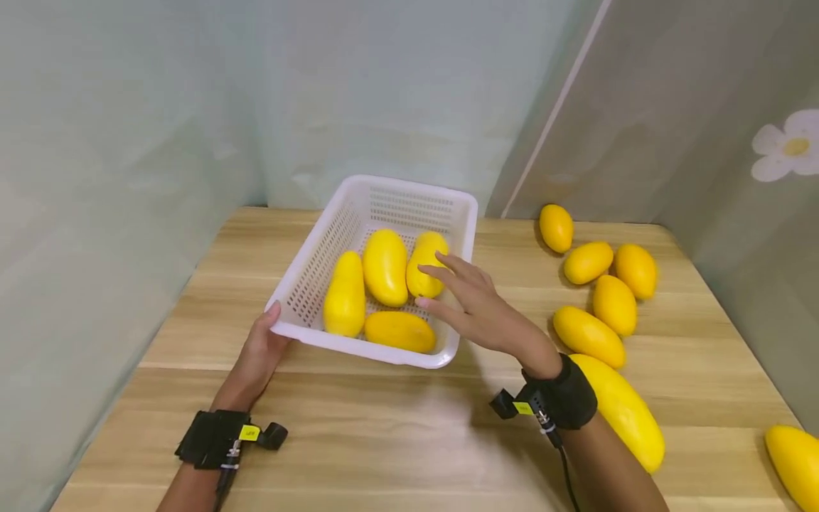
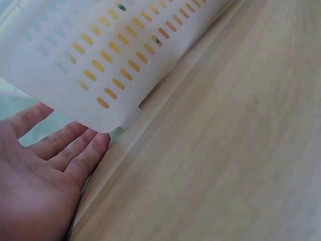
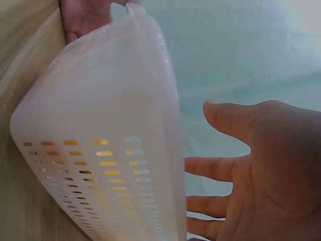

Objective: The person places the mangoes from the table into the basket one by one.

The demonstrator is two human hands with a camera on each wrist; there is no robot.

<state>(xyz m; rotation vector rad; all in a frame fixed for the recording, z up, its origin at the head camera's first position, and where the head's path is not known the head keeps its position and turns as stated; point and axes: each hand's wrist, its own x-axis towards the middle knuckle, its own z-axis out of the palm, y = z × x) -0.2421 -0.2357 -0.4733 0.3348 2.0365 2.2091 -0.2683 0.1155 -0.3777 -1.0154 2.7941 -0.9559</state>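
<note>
A white plastic basket (image 1: 374, 351) with slotted walls is on the wooden table, and several yellow mangoes (image 1: 385, 267) lie inside it. My left hand (image 1: 256, 352) holds the basket's near left corner, thumb on the rim; in the left wrist view its fingers (image 2: 93, 155) reach against the outside of the corner. Over the basket's right side hovers my right hand (image 1: 470, 302), fingers spread and nothing in its grasp. Below its fingertips lies the right-hand mango (image 1: 425, 281), partly covered by them. The right wrist view shows the open palm (image 3: 281, 175) beside the basket's rim.
Several loose mangoes (image 1: 589, 336) lie along the table's right side, one large yellow fruit (image 1: 623, 412) partly behind my right forearm. Another mango (image 1: 796, 462) sits at the near right edge. Pale walls (image 1: 384, 85) enclose the table's back and sides.
</note>
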